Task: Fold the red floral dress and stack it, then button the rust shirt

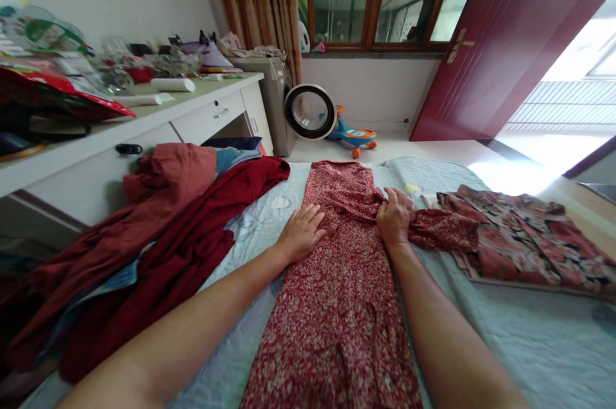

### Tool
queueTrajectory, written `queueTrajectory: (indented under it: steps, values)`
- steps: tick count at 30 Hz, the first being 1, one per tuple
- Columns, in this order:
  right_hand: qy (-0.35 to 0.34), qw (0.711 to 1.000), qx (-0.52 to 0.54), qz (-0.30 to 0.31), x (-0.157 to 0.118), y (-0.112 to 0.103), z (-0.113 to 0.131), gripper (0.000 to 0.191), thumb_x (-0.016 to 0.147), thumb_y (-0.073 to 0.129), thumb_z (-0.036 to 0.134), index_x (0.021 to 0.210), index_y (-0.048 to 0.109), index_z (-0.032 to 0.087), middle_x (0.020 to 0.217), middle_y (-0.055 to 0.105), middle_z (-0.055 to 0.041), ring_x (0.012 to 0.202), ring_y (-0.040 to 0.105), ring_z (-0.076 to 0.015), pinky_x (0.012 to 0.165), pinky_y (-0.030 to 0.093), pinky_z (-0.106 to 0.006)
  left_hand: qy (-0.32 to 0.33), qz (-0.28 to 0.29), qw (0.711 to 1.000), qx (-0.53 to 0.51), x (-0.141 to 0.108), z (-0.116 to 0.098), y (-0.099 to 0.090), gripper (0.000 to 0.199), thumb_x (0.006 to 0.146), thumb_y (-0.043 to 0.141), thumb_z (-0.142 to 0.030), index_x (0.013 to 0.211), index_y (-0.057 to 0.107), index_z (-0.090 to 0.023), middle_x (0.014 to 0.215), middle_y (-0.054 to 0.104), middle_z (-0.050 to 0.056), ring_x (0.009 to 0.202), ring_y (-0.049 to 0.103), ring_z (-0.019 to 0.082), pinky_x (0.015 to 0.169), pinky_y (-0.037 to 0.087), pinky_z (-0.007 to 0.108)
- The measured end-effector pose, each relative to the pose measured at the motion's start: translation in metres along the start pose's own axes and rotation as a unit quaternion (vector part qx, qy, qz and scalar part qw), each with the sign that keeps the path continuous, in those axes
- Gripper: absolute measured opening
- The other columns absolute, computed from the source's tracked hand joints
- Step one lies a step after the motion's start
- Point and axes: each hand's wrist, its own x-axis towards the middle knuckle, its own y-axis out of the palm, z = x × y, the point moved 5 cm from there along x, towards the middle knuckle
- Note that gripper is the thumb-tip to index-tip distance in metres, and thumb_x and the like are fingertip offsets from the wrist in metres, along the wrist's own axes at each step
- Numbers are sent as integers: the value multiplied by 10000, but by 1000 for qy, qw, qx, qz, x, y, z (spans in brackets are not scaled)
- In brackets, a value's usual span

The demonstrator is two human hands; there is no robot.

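Observation:
A red dress (337, 293) with a small pale floral print lies lengthwise on the bed, its far end narrow and its near end running out of view. My left hand (302, 232) rests flat on the dress's left edge, fingers spread. At the opposite edge, my right hand (395, 216) is closed on bunched cloth of the sleeve, its fingertips partly hidden. From under that hand the patterned sleeve (445, 229) stretches right, over a folded floral garment (524, 235).
Dark red clothes (192, 255) and a rust-coloured garment (168, 178) are heaped on the left. Beyond the light blue bedsheet (520, 332) stand a washing machine with its round door (310, 112) open and a blue-orange ride-on toy (353, 134). A cluttered white desk (206, 104) lines the left wall.

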Motion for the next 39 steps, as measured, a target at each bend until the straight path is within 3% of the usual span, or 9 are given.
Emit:
queueTrajectory:
  steps: [3,7,10,13,16,22,26,29,39]
  values:
    - [-66,995,66,34,-1,-10,19,335,860,441,160,1107,666,185,1193,618,-99,1165,492,-241,1060,309,-402,-4,28,999,-16,-42,-8,-6,468,978,415,-418,1395,473,-214,1537,398,103,1441,313,262,1178,245,488]
    - [-148,962,145,181,-9,-6,54,272,860,444,163,944,702,182,983,682,-75,943,594,-202,901,425,-307,-53,38,996,-57,-89,-17,-16,461,947,474,-346,1388,472,-213,1522,413,104,1408,365,254,1168,289,440]
    - [-197,924,139,296,-22,2,84,243,868,475,208,951,702,188,876,698,-38,791,608,-168,771,436,-256,-106,34,988,-104,-120,-28,-26,521,888,525,-246,1400,451,-192,1503,419,125,1373,405,264,1150,328,423]
    - [-246,892,87,368,-40,7,106,229,855,530,221,1011,694,188,905,697,-38,806,608,-162,761,423,-242,-135,26,975,-173,-144,-41,-35,602,839,525,-174,1428,404,-184,1414,492,132,1318,465,234,1131,362,374]
    - [-241,898,24,368,-50,5,111,273,878,509,203,1091,675,166,1015,668,-81,902,602,-175,818,420,-248,-164,17,959,-230,-162,-47,-41,649,823,504,-150,1453,360,-212,1346,544,119,1274,517,205,1095,404,331]
    - [-213,934,-19,286,-76,-25,115,409,897,519,251,1296,577,185,1298,565,-134,1177,493,-263,991,375,-357,-218,43,918,-330,-184,-46,-43,584,836,508,-163,1412,424,-208,1346,606,79,1209,592,200,1078,422,336]
    - [-250,919,12,305,-111,-36,124,446,952,462,358,1351,523,168,1419,508,-122,1296,429,-258,1084,301,-401,-196,35,919,-342,-194,-50,-48,364,829,502,-158,1151,653,-240,1183,705,23,1114,642,185,1028,448,299]
    - [-258,903,6,344,-128,-32,123,487,977,415,405,1395,476,163,1486,454,-119,1386,350,-253,1125,247,-431,-193,42,913,-356,-203,-53,-48,283,828,491,-171,999,709,-225,1039,743,12,989,675,173,942,485,274]
    - [-271,898,1,346,-159,-52,145,506,970,440,418,1423,447,192,1528,395,-126,1425,304,-266,1145,222,-479,-198,52,908,-365,-236,-60,-54,229,805,531,-199,956,702,-202,970,740,19,905,669,166,856,488,246]
